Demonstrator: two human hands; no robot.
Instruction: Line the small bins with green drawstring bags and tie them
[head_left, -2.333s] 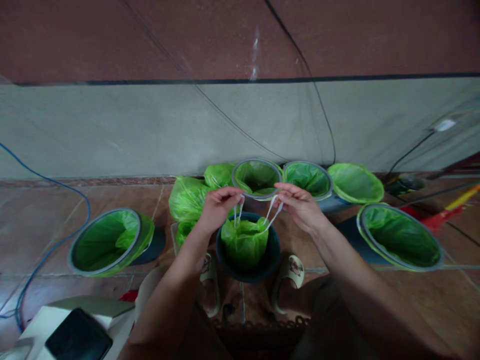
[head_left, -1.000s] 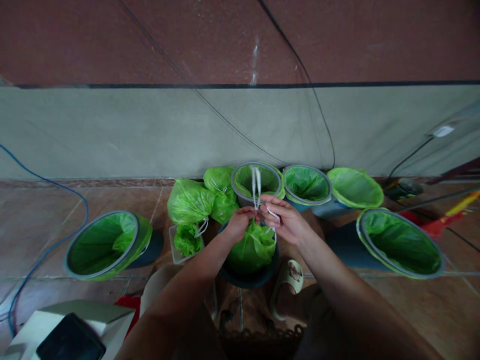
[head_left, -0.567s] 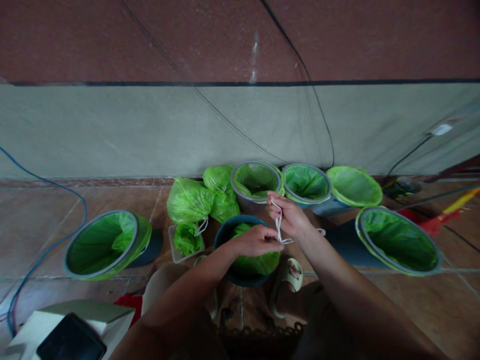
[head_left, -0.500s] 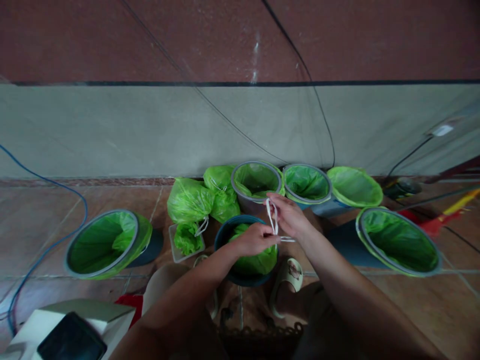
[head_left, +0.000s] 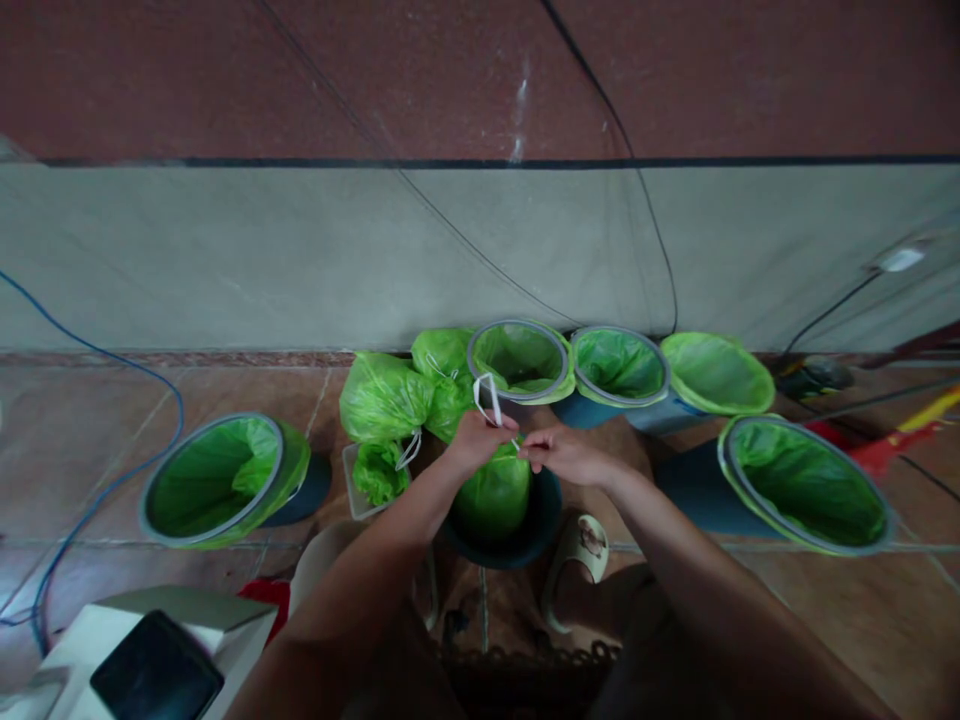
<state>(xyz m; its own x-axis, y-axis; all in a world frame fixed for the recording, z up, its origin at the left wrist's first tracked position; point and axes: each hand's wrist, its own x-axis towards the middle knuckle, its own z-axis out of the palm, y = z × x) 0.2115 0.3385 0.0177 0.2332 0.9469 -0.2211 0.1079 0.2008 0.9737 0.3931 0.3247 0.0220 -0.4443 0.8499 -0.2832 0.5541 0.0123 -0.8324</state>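
Observation:
My left hand (head_left: pixel 480 438) is closed on a white drawstring (head_left: pixel 487 392), whose loop sticks up above the fingers. Close beside it, my right hand (head_left: pixel 559 453) pinches the string's other part near the bag's neck. Below both hands a filled green garbage bag (head_left: pixel 491 500) stands gathered at the top, inside a dark blue trash bin (head_left: pixel 546 530) between my feet. The knot area is partly hidden by my fingers.
Two tied green bags (head_left: pixel 386 395) lean near the wall, behind a clear tray (head_left: pixel 360 500) of green plastic. Several lined bins stand around, one (head_left: pixel 217 480) at left, another (head_left: pixel 810 485) at right. A phone (head_left: pixel 157 668) rests on a white box (head_left: pixel 67 650).
My left hand has moved up and left, my right hand down. The bag's gathered top has risen out of the bin, and the string loop now stands above my left hand.

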